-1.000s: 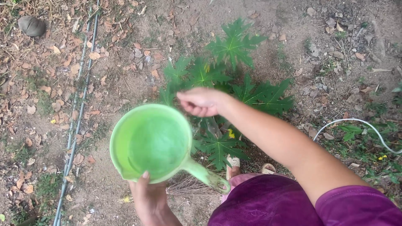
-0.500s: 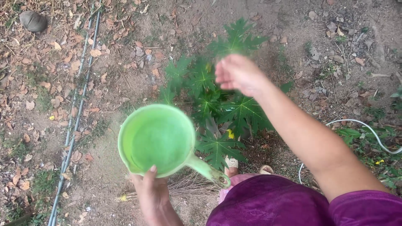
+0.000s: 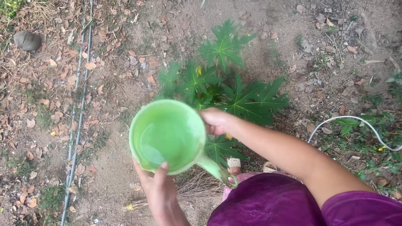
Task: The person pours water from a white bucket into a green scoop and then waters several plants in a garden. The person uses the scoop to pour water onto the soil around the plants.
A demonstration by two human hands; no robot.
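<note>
My left hand [image 3: 158, 190] grips a round light-green plastic dipper [image 3: 167, 134] from below, thumb over its near rim. A little water lies in the bowl, and its handle [image 3: 217, 171] points toward me at lower right. My right hand [image 3: 215, 120] rests against the dipper's right rim, its fingertips hidden behind the rim. Just beyond both hands a small papaya plant [image 3: 247, 100] with broad lobed green leaves grows from bare soil.
Two thin grey pipes [image 3: 79, 104] run up the ground at left among dry leaves. A round stone [image 3: 27, 40] lies at top left. A white hose [image 3: 356, 121] curves at right. My sandalled feet [image 3: 233, 163] and purple clothing [image 3: 268, 205] fill the bottom.
My right hand swung out over the plant's leaves, then came back to the dipper's rim. The dipper has shifted slightly to the right in my left hand.
</note>
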